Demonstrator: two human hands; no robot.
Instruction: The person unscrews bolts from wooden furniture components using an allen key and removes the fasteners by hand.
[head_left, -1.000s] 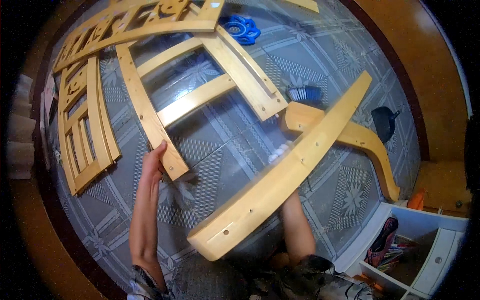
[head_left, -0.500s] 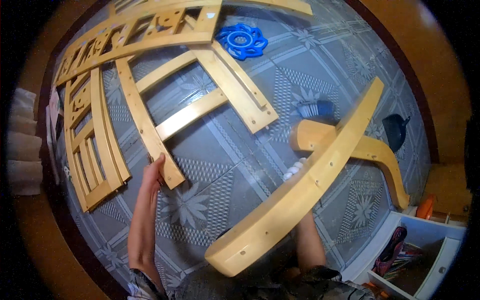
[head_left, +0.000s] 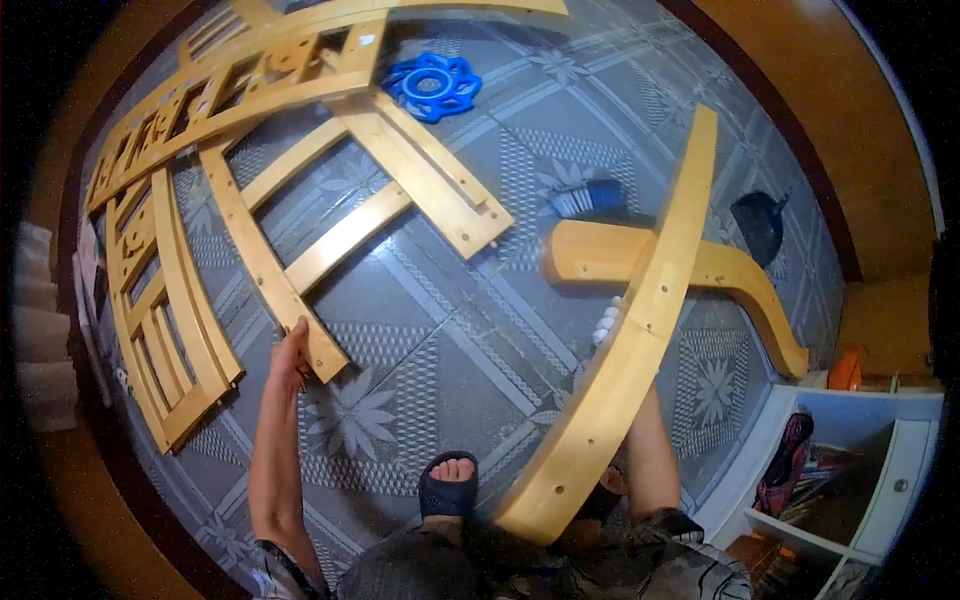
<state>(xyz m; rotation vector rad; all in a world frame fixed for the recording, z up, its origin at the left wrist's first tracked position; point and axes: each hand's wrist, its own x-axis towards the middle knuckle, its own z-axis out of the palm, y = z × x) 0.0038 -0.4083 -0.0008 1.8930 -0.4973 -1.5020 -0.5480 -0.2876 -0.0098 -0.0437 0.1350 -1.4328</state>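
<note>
My left hand (head_left: 290, 357) is closed round the near end of a long rail on a yellow wooden frame (head_left: 262, 272), its thumb lying on top. The frame has two crossbars and lies on the floor. My right hand (head_left: 607, 320) holds a long, curved wooden rocker (head_left: 640, 335) from behind. Only its whitish fingertips show past the rocker's left edge; the rest is covered. The rocker has several small holes and slants from my lap up to the far right. Behind it lies a second curved wooden piece (head_left: 735, 268).
Slatted wooden panels (head_left: 215, 120) lie at the far left. A blue flower-shaped plastic piece (head_left: 432, 86), a blue brush (head_left: 588, 197) and a dark dustpan (head_left: 760, 226) are on the tiled floor. At lower right stands a white open drawer unit (head_left: 850, 400) with tools.
The rocker in my right hand has swung steeper, its near end shifting right, which uncovers my sandalled foot. My left hand keeps its hold on the frame's rail. The view has shifted slightly right.
</note>
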